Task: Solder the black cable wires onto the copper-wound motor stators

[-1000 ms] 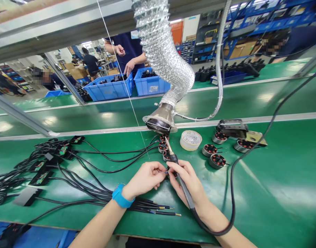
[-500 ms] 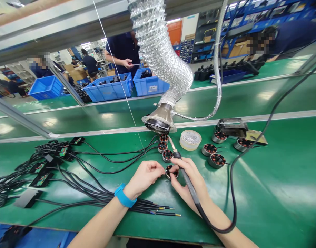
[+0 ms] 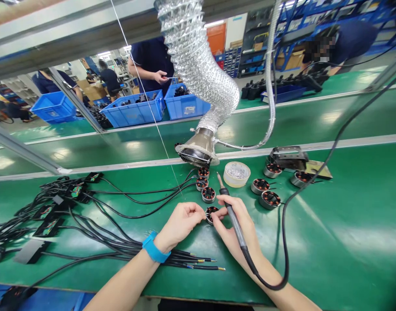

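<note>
A round motor stator (image 3: 211,211) with copper windings in a silver ring lies on the green bench between my hands. Thumb and forefinger of my left hand (image 3: 185,222) are pinched at its left edge; whatever is between them is too small to make out. My right hand (image 3: 241,235) holds a soldering iron (image 3: 234,218) slanting across it, tip pointing up and away. Its thumb and a fingertip reach the stator's right side. Just beyond, more stators (image 3: 208,194) stand in a row, with black cables leading to the farther ones.
A fume extraction hood (image 3: 198,149) hangs over the row, beside a round tub (image 3: 237,174). More stators (image 3: 269,200) and a metal iron stand (image 3: 289,158) are at right. Black cables (image 3: 120,246) cover the left. The iron's cord (image 3: 285,242) loops over my right forearm. Co-workers are beyond.
The soldering iron's tip has swung slightly away from the hood, and my right thumb and finger have closed in on the stator. My left hand stays pinched at its edge. The view shifted slightly.
</note>
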{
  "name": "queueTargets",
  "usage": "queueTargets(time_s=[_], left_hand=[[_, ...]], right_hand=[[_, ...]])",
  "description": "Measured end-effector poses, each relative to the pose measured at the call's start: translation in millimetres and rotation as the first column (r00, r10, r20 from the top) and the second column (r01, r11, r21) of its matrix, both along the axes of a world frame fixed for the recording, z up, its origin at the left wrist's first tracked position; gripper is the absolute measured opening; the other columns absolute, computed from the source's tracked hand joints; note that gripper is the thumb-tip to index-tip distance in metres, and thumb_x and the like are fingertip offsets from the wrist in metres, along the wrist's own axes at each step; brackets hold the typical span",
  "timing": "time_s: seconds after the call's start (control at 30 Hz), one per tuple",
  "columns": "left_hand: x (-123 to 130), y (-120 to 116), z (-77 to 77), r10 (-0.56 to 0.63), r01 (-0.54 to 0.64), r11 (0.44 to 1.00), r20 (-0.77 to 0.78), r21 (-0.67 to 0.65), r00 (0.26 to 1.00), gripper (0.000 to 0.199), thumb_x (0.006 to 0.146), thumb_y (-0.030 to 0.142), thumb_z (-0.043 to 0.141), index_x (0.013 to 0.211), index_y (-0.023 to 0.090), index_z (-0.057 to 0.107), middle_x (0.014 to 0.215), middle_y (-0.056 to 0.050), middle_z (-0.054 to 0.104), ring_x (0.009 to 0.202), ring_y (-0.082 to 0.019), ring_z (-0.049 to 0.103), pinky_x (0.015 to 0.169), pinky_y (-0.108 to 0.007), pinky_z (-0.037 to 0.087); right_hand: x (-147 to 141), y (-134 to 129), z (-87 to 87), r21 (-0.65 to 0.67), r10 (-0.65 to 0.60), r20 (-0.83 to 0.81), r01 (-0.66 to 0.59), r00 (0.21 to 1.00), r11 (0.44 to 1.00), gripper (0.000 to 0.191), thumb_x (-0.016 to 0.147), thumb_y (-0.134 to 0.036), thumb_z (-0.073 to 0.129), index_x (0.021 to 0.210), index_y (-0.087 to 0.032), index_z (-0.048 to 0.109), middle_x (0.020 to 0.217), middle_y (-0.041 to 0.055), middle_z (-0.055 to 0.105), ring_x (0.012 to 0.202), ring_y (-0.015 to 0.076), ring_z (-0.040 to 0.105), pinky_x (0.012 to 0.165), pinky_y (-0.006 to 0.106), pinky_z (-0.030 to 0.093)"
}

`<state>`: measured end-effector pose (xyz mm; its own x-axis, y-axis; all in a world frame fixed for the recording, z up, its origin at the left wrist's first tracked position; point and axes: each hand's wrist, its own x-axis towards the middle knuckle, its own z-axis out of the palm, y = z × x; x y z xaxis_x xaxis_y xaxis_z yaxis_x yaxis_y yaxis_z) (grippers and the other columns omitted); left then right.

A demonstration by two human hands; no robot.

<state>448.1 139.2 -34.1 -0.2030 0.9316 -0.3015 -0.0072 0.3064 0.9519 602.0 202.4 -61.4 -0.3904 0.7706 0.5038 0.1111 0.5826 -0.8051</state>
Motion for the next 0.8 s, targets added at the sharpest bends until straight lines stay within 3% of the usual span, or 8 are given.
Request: queueTargets(time_s=[0.2, 0.37, 0.43, 0.53, 0.8], left_hand=[[0.7, -1.6, 0.8, -0.055, 0.056, 0.998, 0.036, -0.037, 0.998, 0.026, 0.077, 0.038, 0.060, 0.079, 0.013, 0.058, 0.055, 0.006, 0.039, 0.046, -0.005, 0.030, 0.044, -0.019, 0.019], [1.4, -1.8, 0.4, -0.058, 0.060, 0.997, 0.048, -0.044, 0.997, 0.028, 0.079, 0.041, 0.060, 0.080, 0.013, 0.057, 0.057, 0.006, 0.042, 0.046, -0.005, 0.032, 0.043, -0.019, 0.021], [2.0, -2.0, 0.2, -0.044, 0.046, 0.998, 0.049, -0.045, 0.998, 0.028, 0.079, 0.042, 0.060, 0.079, 0.014, 0.056, 0.056, 0.006, 0.041, 0.046, -0.005, 0.032, 0.043, -0.019, 0.022], [3.2, -2.4, 0.2, -0.037, 0.039, 0.998, 0.048, -0.043, 0.998, 0.029, 0.079, 0.043, 0.061, 0.079, 0.014, 0.056, 0.056, 0.006, 0.040, 0.046, -0.005, 0.033, 0.043, -0.018, 0.023], [5.2, -2.6, 1.1, -0.031, 0.032, 0.998, 0.013, -0.060, 0.999, 0.029, 0.078, 0.043, 0.059, 0.080, 0.014, 0.056, 0.053, 0.006, 0.038, 0.046, -0.006, 0.031, 0.043, -0.019, 0.023]], right_hand=[[12.0, -3.8, 6.0, -0.002, -0.068, -0.074, 0.068, 0.995, 0.998, 0.033, 0.093, -0.018, 0.061, 0.126, -0.025, 0.057, 0.105, 0.0031, 0.061, 0.084, 0.0124, 0.065, 0.084, 0.026, 0.053], [33.7, -14.3, 2.5, 0.150, -0.182, -0.169, 0.208, 0.969, 0.966, 0.019, 0.096, -0.014, 0.053, 0.101, -0.022, 0.070, 0.071, -0.0022, 0.060, 0.063, 0.0116, 0.060, 0.066, 0.026, 0.050], [38.4, -17.1, -0.4, 0.231, -0.151, -0.245, 0.209, 0.958, 0.950, 0.026, 0.096, -0.010, 0.047, 0.091, -0.021, 0.070, 0.059, -0.0040, 0.053, 0.056, 0.0113, 0.055, 0.064, 0.028, 0.048], [39.5, -18.4, -3.6, 0.283, -0.054, -0.291, 0.140, 0.955, 0.949, 0.030, 0.094, -0.008, 0.042, 0.086, -0.019, 0.068, 0.055, -0.0040, 0.049, 0.053, 0.0110, 0.050, 0.059, 0.029, 0.045], [38.2, -17.2, -2.3, 0.337, -0.028, -0.202, 0.097, 0.979, 0.936, 0.029, 0.093, -0.006, 0.041, 0.086, -0.018, 0.067, 0.061, -0.0033, 0.055, 0.060, 0.0116, 0.056, 0.068, 0.031, 0.047]])
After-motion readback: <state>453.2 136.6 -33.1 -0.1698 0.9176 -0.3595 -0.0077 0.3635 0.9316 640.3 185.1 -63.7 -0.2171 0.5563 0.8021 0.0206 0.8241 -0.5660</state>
